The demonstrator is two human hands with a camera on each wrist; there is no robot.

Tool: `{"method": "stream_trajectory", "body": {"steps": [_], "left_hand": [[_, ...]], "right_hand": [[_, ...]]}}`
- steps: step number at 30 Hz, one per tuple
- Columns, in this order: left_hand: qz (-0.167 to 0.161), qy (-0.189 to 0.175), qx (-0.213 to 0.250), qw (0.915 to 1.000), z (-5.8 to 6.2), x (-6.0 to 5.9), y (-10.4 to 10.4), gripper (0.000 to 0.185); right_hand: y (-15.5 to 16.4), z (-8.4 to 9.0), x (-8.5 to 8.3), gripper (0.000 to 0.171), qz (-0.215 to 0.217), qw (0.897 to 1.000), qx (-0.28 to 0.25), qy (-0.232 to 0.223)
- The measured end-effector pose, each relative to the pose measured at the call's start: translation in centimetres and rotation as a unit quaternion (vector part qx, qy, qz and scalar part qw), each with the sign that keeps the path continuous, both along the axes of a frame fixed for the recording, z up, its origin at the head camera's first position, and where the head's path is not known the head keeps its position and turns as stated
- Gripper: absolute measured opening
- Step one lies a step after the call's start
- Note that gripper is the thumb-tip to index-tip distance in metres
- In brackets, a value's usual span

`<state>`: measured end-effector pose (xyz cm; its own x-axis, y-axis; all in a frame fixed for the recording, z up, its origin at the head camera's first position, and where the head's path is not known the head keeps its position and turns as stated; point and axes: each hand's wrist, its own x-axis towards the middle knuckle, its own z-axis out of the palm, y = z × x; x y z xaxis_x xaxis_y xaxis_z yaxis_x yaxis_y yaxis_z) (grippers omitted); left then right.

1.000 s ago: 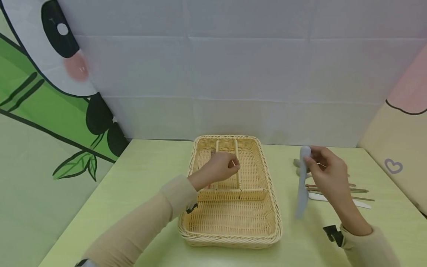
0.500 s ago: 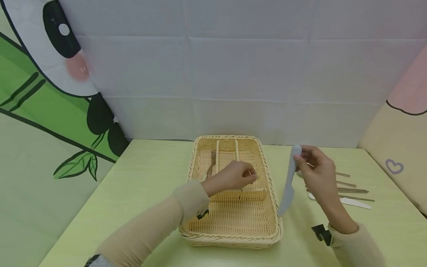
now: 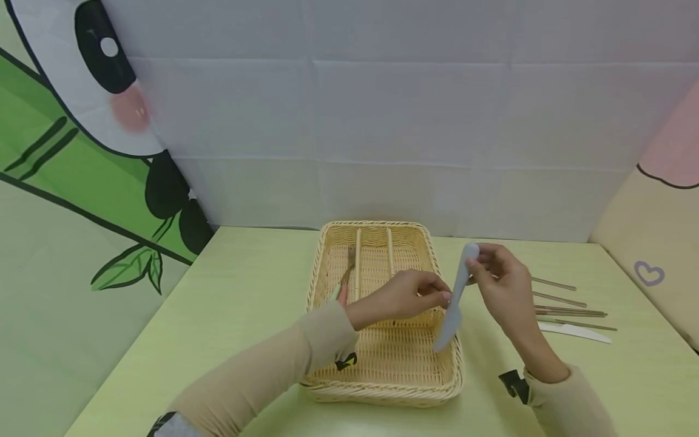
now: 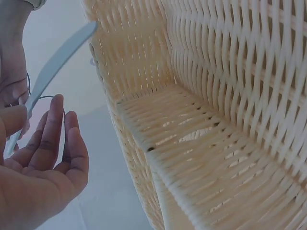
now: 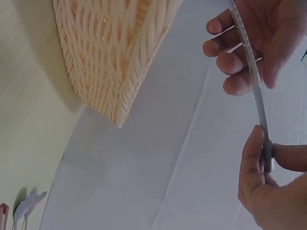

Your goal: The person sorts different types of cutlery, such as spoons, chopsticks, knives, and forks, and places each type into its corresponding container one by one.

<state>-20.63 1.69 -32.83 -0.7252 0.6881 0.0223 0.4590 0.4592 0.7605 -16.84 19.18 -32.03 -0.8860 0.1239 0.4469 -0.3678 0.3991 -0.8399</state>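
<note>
The right hand pinches a pale grey-blue plastic knife by its handle end, blade slanting down over the basket's right side. Close to the knife's middle is the left hand; its relaxed fingers and thumb are parted around the knife in the left wrist view, not closed on it. In the right wrist view, the knife passes in front of the left hand's spread fingers. Below the left hand stands a wicker basket with divided compartments. A fork lies in its back-left compartment, near green and orange-red handles.
Thin utensils, including chopsticks and a white knife, lie on the table right of the basket, partly behind the right arm. Spoons show low in the right wrist view. A cloth backdrop rises behind the table.
The right hand has moved left with the knife, from above the utensils to the basket's right edge. The left hand has left the basket's back-left area and moved right to the knife.
</note>
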Motion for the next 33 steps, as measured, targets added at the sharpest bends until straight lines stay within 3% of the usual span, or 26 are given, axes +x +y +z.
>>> {"method": "stream_trajectory", "body": {"steps": [23,33], "left_hand": [[0.001,-0.022,0.004,0.9998,0.0,-0.1,0.0,0.012],[0.032,-0.029,-0.011,0.9990,0.6,-0.6,-1.0,0.013]], "right_hand": [[-0.5,-0.9,-0.3,0.028,0.047,0.998,-0.006,-0.038],[0.1,-1.3,-0.6,0.026,0.061,0.998,0.021,-0.025]]}}
